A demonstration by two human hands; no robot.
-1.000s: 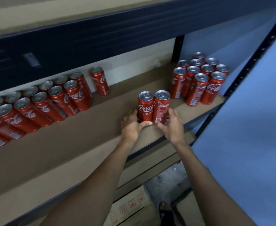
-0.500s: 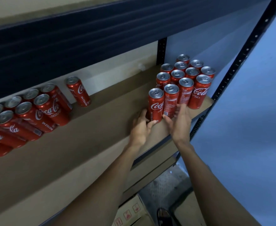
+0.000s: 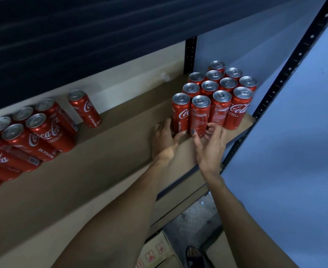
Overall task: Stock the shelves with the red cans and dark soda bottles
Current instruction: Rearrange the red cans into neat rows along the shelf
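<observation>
Two red cans [image 3: 180,113] upright at the shelf [image 3: 110,151] front, touching the stocked block [image 3: 228,84] | left grip [image 3: 164,139] clasps one base, right grip [image 3: 210,146] pinches the other's | likely full, weighty, stiff, slick: hold low round the body

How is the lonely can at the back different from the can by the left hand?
The lonely can stands alone by the back wall; the front can is packed against a neighbour can near the front edge of the shelf. Nothing touches the lonely can; the left hand grips the front can, the right hand the neighbour can. Both are red with silver tops.
</observation>
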